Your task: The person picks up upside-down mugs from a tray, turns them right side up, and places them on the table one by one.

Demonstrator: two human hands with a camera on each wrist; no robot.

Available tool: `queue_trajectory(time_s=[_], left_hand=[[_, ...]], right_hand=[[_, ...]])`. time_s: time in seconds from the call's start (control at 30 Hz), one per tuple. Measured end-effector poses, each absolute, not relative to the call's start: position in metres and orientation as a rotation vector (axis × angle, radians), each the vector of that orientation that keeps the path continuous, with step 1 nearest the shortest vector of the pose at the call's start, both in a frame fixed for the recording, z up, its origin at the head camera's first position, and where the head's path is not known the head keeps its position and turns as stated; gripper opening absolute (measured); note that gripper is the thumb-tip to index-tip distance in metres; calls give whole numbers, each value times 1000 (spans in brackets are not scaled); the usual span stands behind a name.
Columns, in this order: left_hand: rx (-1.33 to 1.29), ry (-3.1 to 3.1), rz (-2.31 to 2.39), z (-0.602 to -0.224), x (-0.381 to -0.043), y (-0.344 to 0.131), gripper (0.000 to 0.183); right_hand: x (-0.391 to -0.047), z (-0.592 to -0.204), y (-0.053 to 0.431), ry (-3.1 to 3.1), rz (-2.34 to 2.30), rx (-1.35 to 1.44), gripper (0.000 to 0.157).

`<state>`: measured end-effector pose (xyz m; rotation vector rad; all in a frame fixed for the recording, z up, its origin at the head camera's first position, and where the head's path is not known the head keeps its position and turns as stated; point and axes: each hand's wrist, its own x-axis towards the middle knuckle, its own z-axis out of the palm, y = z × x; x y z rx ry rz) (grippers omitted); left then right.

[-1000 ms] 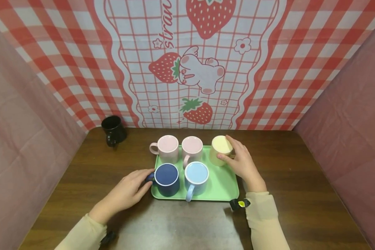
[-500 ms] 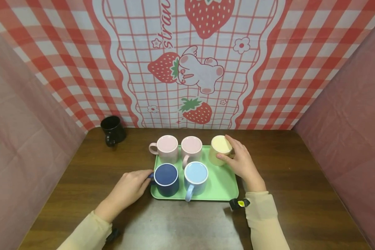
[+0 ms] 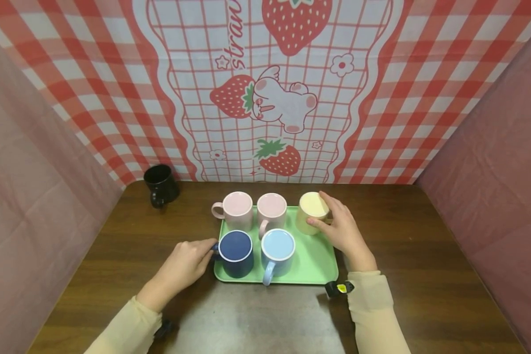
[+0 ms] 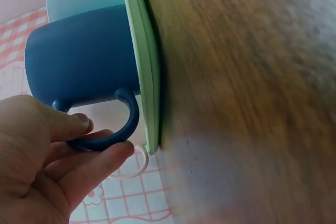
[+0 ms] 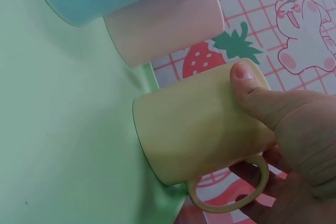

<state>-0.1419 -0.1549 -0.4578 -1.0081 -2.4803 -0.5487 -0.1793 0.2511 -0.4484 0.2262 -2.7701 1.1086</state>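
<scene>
Dark blue mug [image 3: 236, 256] stands at the near left corner of the green tray [image 3: 313, 264]; left hand [image 3: 182, 264] pinches its handle. Yellow mug [image 3: 309, 213] stands at the far right corner; right hand [image 3: 346, 230] grips its body; light blue mug [image 3: 278, 250] stands just beside the dark blue one.

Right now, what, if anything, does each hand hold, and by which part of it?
The left hand holds the dark blue mug by its handle. The right hand holds the yellow mug by the upper part of its body.
</scene>
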Motion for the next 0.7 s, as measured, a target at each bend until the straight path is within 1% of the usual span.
queue_trajectory(time_s=[0.37,0.7], left_hand=[[-966,-2389,-520,-446,-153,-151,20],[-928,-2267,-562,-426,-163,-154,25]], right_hand=[[-179,-449,251,-2772,1146,230,86],[-179,-449,252,-2779,1115,222,86]])
